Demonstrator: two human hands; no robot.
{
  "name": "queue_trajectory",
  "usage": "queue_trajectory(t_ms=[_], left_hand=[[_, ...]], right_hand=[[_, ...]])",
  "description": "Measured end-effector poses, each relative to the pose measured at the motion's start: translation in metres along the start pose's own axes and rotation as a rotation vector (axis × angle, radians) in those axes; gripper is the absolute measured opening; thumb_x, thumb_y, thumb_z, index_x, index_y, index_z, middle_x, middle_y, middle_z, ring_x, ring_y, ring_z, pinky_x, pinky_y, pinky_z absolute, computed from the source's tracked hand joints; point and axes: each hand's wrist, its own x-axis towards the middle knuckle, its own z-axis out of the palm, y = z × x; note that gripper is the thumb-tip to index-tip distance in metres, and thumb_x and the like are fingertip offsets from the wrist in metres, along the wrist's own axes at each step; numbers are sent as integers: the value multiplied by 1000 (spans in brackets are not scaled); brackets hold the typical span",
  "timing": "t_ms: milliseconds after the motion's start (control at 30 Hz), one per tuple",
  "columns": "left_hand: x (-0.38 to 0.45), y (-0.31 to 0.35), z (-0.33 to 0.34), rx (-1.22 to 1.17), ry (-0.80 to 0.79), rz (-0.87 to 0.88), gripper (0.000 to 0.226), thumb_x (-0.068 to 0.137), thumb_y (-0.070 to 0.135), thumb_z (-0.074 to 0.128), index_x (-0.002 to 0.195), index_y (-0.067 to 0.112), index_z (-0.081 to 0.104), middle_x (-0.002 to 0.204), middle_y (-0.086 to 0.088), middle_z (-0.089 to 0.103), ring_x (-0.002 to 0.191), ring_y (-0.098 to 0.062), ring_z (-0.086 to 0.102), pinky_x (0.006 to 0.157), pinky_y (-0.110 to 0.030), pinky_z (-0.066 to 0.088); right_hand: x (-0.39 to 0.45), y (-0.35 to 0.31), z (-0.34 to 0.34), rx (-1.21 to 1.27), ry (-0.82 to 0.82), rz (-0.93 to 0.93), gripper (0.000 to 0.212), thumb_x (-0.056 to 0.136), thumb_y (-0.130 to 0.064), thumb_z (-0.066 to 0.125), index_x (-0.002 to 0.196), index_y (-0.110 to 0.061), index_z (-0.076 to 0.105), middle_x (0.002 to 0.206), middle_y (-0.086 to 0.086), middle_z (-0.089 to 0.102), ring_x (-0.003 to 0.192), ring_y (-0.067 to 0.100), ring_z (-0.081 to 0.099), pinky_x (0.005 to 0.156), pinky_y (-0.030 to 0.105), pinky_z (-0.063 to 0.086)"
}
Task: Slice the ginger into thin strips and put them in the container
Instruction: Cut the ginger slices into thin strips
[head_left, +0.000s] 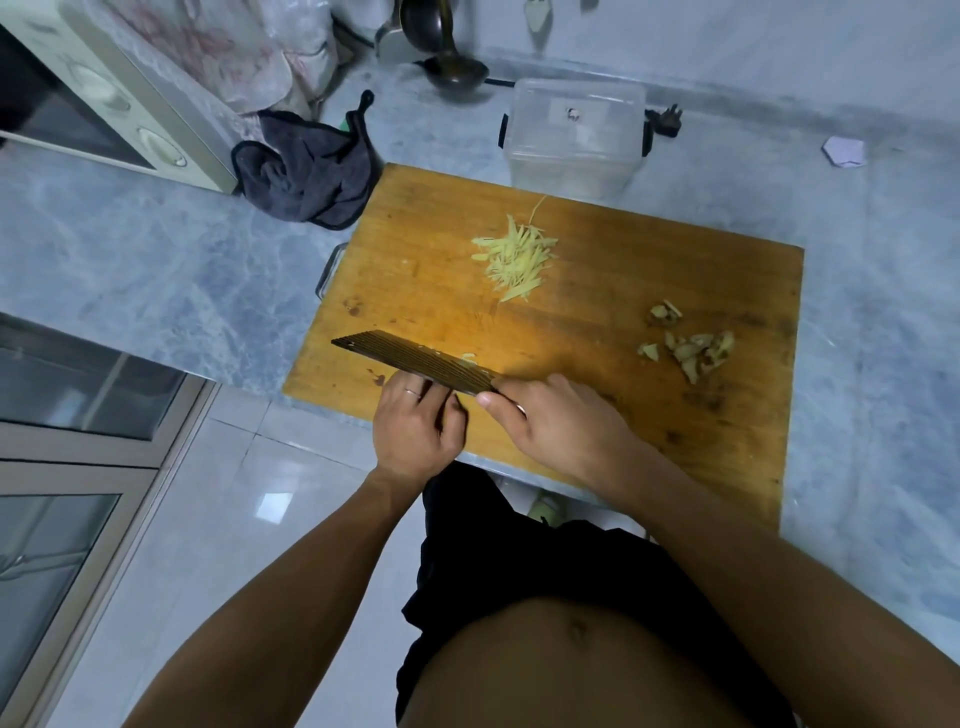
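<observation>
A pile of thin pale ginger strips (517, 257) lies at the middle-back of the wooden cutting board (623, 270). Brownish ginger peel scraps (691, 345) sit on the board's right side. A clear plastic container (574, 137) stands just behind the board. My right hand (556, 423) grips the handle of a dark ridged cleaver (410, 361), held tilted over the board's front-left corner. The handle is hidden in my palm. My left hand (415, 428) has its fingers curled against the blade's near edge, fingertips tucked behind it. A small ginger bit clings to the blade.
A dark grey cloth (306, 171) lies left of the board beside a cream oven (104, 104). A ladle (457, 73) and a plug (667, 122) rest at the back of the marble counter (156, 260). A white paper scrap (844, 151) lies far right.
</observation>
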Motion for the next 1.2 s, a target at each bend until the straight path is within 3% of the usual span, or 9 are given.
queue_trajectory(t_ms=[367, 567, 733, 867, 967, 1100, 1200], left_hand=[[0, -4, 3, -14, -23, -24, 24, 85, 13, 55, 96, 4, 74, 100, -16, 68, 90, -39, 61, 81, -40, 48], [-1, -5, 6, -23, -3, -28, 25, 86, 15, 54, 94, 4, 74, 101, -17, 69, 90, -38, 62, 80, -41, 50], [0, -3, 7, -8, 50, -42, 15, 80, 10, 58, 83, 4, 72, 88, -15, 67, 80, -36, 58, 74, -37, 45], [1, -1, 6, 0, 69, -61, 6, 76, 6, 64, 78, 4, 70, 82, -15, 65, 77, -35, 55, 71, -35, 43], [-2, -3, 7, -1, 42, -83, 5, 76, 7, 65, 73, 5, 67, 77, -15, 62, 76, -34, 53, 68, -36, 43], [-3, -7, 8, 6, -7, -141, 12, 79, 11, 63, 70, 4, 68, 75, -16, 63, 74, -37, 57, 69, -38, 42], [-1, 0, 5, 1, 21, -101, 5, 76, 5, 64, 74, 4, 68, 77, -17, 62, 75, -36, 53, 67, -36, 42]], right_hand=[[-6, -6, -6, -36, -2, -1, 50, 103, -56, 27, 117, -24, 63, 100, 12, 68, 93, 39, 63, 79, 44, 53], [-3, 0, 0, -34, 20, -42, 48, 103, -55, 28, 115, -23, 62, 90, 11, 69, 85, 38, 64, 67, 40, 48], [-1, 3, 4, -41, 40, -70, 47, 103, -55, 29, 112, -22, 61, 88, 9, 68, 82, 36, 64, 65, 39, 48], [4, -2, 4, -67, 37, -67, 46, 104, -53, 31, 110, -18, 60, 88, 10, 67, 84, 38, 64, 59, 35, 37], [10, -9, 6, -102, 29, -44, 48, 104, -53, 29, 112, -16, 60, 95, 12, 67, 93, 39, 63, 61, 36, 35], [5, -12, 6, -145, -10, -26, 54, 105, -53, 27, 136, -17, 53, 112, 17, 66, 106, 39, 61, 77, 41, 46], [4, -11, 3, -121, -8, -20, 54, 104, -54, 27, 132, -18, 56, 110, 15, 67, 103, 40, 62, 78, 42, 48]])
